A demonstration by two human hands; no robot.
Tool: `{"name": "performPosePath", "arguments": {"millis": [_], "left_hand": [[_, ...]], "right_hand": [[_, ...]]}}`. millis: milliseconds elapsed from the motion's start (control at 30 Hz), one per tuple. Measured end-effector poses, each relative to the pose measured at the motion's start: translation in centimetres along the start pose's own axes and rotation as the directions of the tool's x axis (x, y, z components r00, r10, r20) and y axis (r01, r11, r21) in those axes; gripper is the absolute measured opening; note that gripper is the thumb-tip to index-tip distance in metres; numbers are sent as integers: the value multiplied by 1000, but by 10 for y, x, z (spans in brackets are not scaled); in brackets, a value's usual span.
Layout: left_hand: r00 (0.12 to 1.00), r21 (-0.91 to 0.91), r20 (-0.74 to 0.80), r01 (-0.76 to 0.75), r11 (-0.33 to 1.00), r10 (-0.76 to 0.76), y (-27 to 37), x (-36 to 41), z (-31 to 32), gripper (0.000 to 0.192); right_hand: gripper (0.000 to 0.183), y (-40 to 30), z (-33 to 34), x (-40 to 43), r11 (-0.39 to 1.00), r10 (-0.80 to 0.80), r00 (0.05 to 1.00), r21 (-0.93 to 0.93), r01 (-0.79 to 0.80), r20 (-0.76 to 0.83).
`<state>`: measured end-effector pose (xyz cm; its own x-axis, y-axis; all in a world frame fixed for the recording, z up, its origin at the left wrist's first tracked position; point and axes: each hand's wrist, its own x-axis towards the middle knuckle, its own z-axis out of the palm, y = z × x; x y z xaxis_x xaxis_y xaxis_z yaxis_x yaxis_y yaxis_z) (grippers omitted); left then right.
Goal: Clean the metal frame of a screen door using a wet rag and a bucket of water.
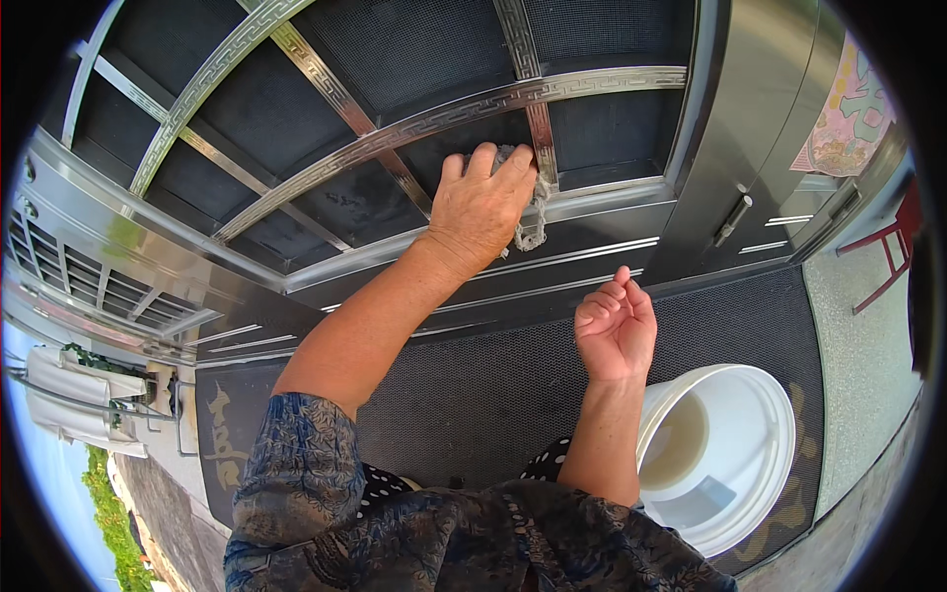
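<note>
My left hand point(484, 200) grips a wet-looking grey rag point(533, 226), its frayed end hanging below the fingers. That hand presses against the lower part of a stainless-steel screen door point(607, 200), beside a short upright bar point(542, 140) and over the dark mesh point(473, 148). Patterned metal strips point(444, 118) cross the mesh. Lower and to the right, my right hand point(618, 325) is raised palm up with fingers curled in and nothing visible in it. Beside the right forearm stands a white plastic bucket point(784, 451) holding some cloudy water point(677, 444).
A dark textured doormat point(473, 399) lies along the foot of the door. A metal hinge point(732, 220) juts from the frame at right. Farther right are a red chair point(895, 244) and a pink printed paper point(843, 118). Another metal door panel point(148, 288) extends at left.
</note>
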<state>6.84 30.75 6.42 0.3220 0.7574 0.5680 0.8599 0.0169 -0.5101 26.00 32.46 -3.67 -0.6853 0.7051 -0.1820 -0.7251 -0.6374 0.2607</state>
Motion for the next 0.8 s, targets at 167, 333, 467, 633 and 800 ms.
{"name": "performPosePath", "arguments": {"millis": [167, 333, 467, 633, 800], "left_hand": [[971, 10, 230, -73, 997, 69, -5, 4, -10, 21], [886, 21, 457, -94, 995, 74, -18, -4, -29, 13], [819, 47, 567, -137, 990, 86, -21, -11, -39, 14], [746, 31, 664, -94, 995, 50, -19, -17, -56, 14], [496, -185, 861, 507, 842, -110, -26, -47, -78, 27]], "right_hand": [[18, -8, -2, 0, 999, -35, 999, 9, 35, 20], [19, -9, -2, 0, 999, -30, 999, 19, 30, 12], [19, -14, -1, -2, 999, -50, 999, 23, 50, 22], [21, -15, -1, -1, 999, -32, 996, 32, 30, 77], [20, -4, 14, -6, 931, -122, 992, -343, 122, 22]]}}
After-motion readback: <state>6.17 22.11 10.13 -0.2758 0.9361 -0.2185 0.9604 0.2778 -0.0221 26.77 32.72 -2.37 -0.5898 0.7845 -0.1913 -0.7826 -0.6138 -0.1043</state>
